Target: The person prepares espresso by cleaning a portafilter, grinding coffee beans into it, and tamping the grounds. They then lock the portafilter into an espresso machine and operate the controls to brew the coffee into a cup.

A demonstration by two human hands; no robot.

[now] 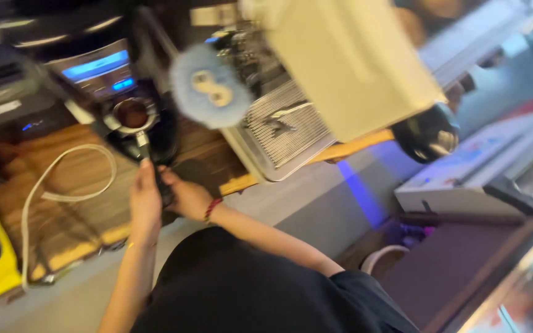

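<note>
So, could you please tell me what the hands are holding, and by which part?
Both the left hand and right hand grip the black handle of the round metal portafilter filled with brown coffee grounds.

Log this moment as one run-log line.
left hand: gripping portafilter handle | right hand: on handle too | basket: holds dark grounds, under grinder | espresso machine: alongside

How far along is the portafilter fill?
Done: the portafilter basket already shows dark grounds, sitting under the grinder. In hand: left hand and right hand both grip its handle. Left: it is not yet at the espresso machine. Blur hides whether it is level or tamped.
</note>
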